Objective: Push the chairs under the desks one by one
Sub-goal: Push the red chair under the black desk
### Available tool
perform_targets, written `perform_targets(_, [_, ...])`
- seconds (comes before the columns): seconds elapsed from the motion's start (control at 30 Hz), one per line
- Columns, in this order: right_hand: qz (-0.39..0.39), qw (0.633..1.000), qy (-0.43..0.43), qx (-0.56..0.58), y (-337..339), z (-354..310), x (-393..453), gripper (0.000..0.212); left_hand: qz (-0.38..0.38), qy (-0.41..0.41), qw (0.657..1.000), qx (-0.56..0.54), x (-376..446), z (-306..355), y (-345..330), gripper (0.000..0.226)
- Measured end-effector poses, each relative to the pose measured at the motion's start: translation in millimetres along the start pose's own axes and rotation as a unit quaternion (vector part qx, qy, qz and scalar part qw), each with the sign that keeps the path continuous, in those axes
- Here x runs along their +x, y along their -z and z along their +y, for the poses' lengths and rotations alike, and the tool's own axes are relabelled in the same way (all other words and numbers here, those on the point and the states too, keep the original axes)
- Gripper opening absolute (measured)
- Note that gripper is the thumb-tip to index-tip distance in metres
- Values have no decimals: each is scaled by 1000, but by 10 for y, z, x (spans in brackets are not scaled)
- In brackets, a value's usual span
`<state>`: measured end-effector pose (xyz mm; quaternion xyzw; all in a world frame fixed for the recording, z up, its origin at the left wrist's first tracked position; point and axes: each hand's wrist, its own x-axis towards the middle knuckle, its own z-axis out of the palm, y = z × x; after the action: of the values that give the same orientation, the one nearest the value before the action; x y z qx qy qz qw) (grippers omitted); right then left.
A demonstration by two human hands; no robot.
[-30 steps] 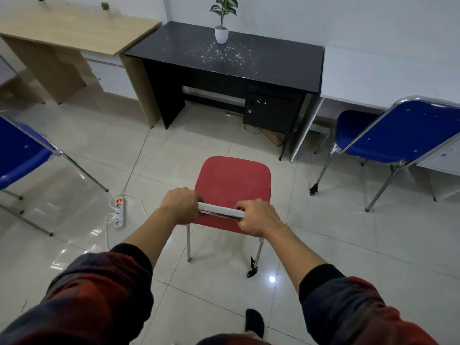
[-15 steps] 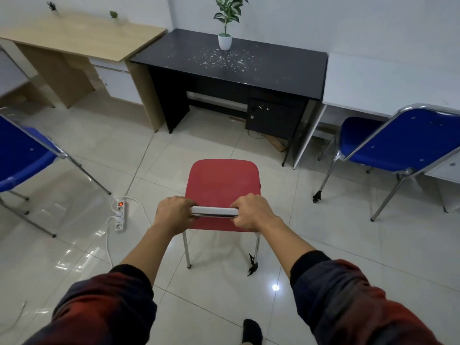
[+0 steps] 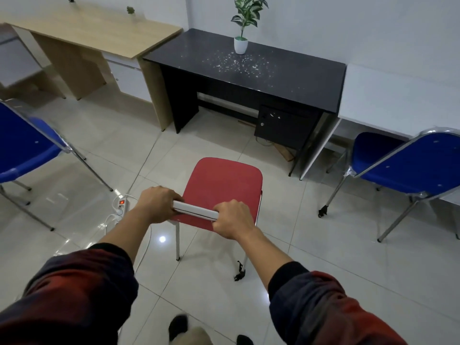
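- Head view: a red chair (image 3: 225,188) is seen standing on the tiled floor (image 3: 323,247), facing the black desk (image 3: 249,70) and well apart from it; no part of the chair is under the desk
- The chair's silver top rail (image 3: 195,212) is gripped at both ends
- The left hand (image 3: 155,204) is curled round the left end of the rail, knuckles uppermost, fingers wrapped over the far side
- The right hand (image 3: 234,219) is curled round the right end of the rail in the same manner; the bare middle of the rail is visible between the two hands
- Both forearms are extended forward, with dark red-and-navy sleeves (image 3: 74,295) pushed back from the wrists
- Two rear legs of the chair are visible below the seat; a dark fitting, possibly a torn foot cap, is seen at the foot of the right one
- A blue chair (image 3: 410,165) is located at the right, its seat partly under the white desk (image 3: 398,95)
- A second blue chair (image 3: 22,145) is located at the left edge, away from the wooden desk (image 3: 94,33)
- A potted plant (image 3: 241,28) is placed on the black desk, with white specks scattered just in front of it
- A white power strip (image 3: 122,205) with a lit red switch is lying on the floor just left of the left hand
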<state>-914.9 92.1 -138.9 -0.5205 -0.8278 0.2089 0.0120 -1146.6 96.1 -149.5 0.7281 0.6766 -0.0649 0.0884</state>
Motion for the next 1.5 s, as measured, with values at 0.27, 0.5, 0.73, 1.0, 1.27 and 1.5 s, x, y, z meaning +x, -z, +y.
perform_targets(0.27, [15, 997, -65, -23, 94, 21, 526, 33, -1, 23, 1000, 10, 401, -83, 134, 21])
perform_targets(0.5, [80, 983, -165, -35, 199, 26, 987, 30, -4, -6, 1000, 11, 967, -149, 399, 25])
perform_targets(0.73, [83, 979, -174, -66, 153, -194, 1397, 19, -2, -48, 999, 4, 1305, -605, 484, 23])
perform_targets(1.0, [98, 975, -182, -76, 270, -325, 1770, 14, 19, -64, 998, -8, 1653, -902, 588, 27])
perform_targets(1.27, [95, 976, -175, -93, 348, -319, 2101, 15, 31, -68, 997, -8, 1953, -1048, 688, 30])
perform_targets(1.5, [37, 984, -141, -99, 445, 35, 2313, 15, 17, -3, 1000, -20, 2051, -772, 489, 23])
